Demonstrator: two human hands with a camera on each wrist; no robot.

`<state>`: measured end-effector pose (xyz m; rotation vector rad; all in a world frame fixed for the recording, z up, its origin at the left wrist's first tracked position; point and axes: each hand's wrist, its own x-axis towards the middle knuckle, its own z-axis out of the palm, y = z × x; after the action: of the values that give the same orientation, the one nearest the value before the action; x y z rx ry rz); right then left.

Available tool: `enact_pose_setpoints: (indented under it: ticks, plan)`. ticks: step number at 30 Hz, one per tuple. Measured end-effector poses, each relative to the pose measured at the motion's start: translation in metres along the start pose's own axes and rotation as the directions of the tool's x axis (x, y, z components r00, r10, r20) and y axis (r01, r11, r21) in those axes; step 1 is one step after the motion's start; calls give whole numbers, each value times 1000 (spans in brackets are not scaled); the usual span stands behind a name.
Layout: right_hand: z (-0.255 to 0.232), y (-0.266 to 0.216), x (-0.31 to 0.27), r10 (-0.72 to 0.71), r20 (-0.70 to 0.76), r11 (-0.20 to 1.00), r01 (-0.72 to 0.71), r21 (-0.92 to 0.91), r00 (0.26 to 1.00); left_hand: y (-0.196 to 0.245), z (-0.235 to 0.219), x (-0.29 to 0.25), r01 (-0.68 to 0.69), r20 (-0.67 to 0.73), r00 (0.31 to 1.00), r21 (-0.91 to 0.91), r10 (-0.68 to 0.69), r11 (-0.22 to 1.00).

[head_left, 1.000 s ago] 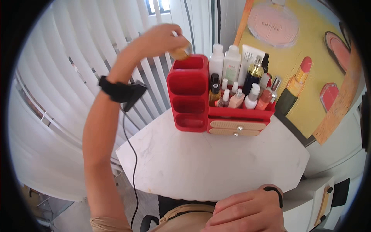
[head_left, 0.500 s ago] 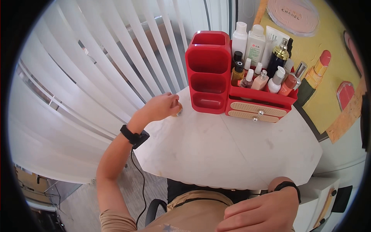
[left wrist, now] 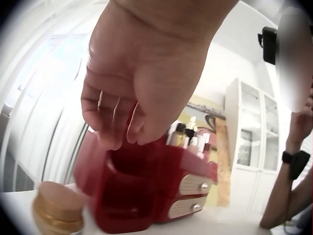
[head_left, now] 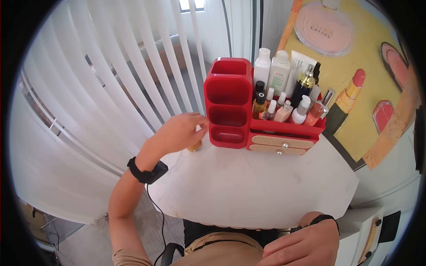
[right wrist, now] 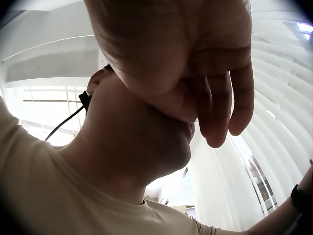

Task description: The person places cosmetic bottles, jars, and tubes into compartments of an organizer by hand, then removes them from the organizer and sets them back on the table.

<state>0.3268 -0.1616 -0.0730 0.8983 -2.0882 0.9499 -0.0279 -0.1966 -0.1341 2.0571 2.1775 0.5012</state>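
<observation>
A small amber jar (head_left: 195,145) with a tan lid stands upright on the white table, left of the red organizer (head_left: 227,116). In the left wrist view the jar (left wrist: 58,210) sits at the lower left, apart from the fingers. My left hand (head_left: 179,133) hovers just above it, fingers loosely bent and holding nothing. The organizer's stacked red compartments (left wrist: 128,196) lie right below the fingertips in that view. My right hand (head_left: 306,246) hangs idle by my body, fingers loosely curled around nothing.
Bottles and tubes (head_left: 279,75) crowd the organizer's right section, over two woven-front drawers (head_left: 282,141). White vertical blinds (head_left: 111,80) run along the left. A makeup painting (head_left: 333,80) leans at the back right. A black cable (head_left: 160,217) hangs from the left wrist.
My left hand brought the jar down from above the organizer's top compartment to the table on its left, then let go and rose slightly. The right hand stays by my body.
</observation>
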Motion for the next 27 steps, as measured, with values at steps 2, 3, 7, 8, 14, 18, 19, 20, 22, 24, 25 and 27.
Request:
enact_pose_setpoints:
  ticks: [2, 3, 7, 8, 14, 18, 19, 20, 22, 24, 25, 27]
  plan:
    - [-2, 0, 0, 3, 27, 1000, -4, 14, 1000, 31, -7, 5, -110, -71, 992, -120, 102, 987]
    - [-2, 1, 0, -18, 3, 999, 18, 34, 1000, 35, -4, 10, -197, -140, 974, -115, 180, 974]
    - [-7, 3, 2, -74, -15, 994, 75, 81, 997, 71, -7, 38, -289, -258, 932, -99, 256, 952]
    - [-9, 4, 3, -75, -3, 995, 75, 68, 997, 75, -5, 48, -300, -270, 926, -98, 265, 949]
    - [-11, 7, 5, -109, 10, 991, 108, 80, 994, 94, 9, 96, -227, -278, 934, 16, 222, 974]
    - [-11, 8, 5, -97, 18, 992, 95, 88, 995, 81, 15, 119, -383, -157, 893, 226, 421, 896]
    - [-11, 10, 5, -86, 43, 992, 81, 92, 995, 78, 6, 120, -431, -297, 818, 253, 493, 866]
    - [-9, 10, 5, -92, 32, 989, 87, 120, 995, 76, -7, 114, -465, -419, 724, 290, 548, 836]
    - [-2, 10, 3, -46, 22, 998, 44, 45, 999, 74, -35, 88, -403, -576, 732, 65, 364, 913]
    - [2, 7, 2, -6, 14, 998, 5, 60, 1000, 73, -60, 45, -310, -425, 856, 32, 294, 950]
    - [1, 7, 2, 27, 40, 999, -28, 19, 999, 63, -59, 29, -255, -366, 901, -9, 234, 967]
    - [3, 9, 3, 48, 52, 999, -49, 18, 997, 37, -49, -6, -141, -271, 954, -37, 126, 989]
